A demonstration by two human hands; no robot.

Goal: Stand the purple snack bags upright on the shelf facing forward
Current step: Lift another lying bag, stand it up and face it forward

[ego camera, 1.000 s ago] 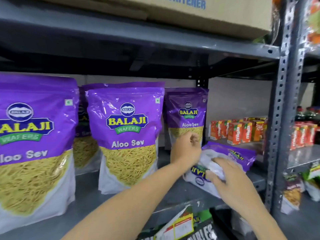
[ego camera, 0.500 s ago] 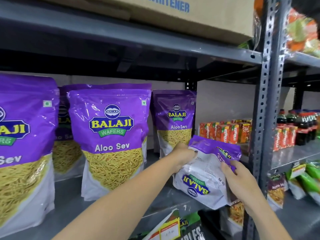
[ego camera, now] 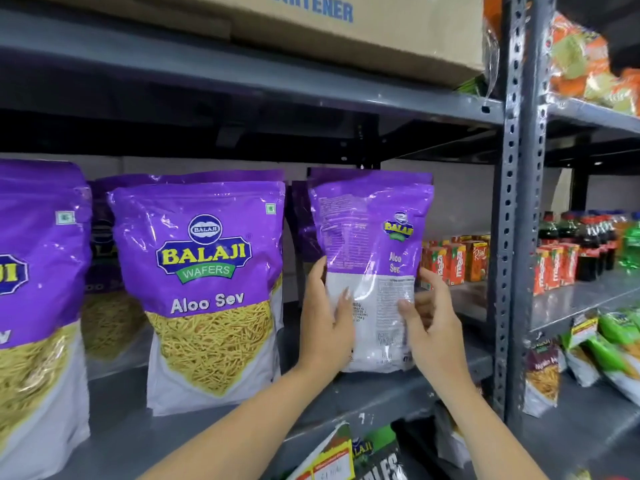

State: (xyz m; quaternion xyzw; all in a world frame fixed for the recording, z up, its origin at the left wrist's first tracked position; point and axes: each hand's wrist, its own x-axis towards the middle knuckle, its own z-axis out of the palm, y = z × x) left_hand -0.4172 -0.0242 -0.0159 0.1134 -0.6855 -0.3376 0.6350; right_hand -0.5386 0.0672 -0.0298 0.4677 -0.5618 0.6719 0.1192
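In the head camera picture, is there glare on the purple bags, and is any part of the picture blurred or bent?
Head view: white glare streaks the held bag and the front-facing bag; its fine print is too blurred to read; the shelf post bows from the wide lens; under the upper shelf is dark.

Cardboard box (ego camera: pixel 346 32) overhead, juice cartons (ego camera: pixel 457 261), cola bottles (ego camera: pixel 588 244), green packets (ego camera: pixel 616 337)

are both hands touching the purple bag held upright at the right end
Touching. The head view shows the left hand and right hand clasping the held bag.
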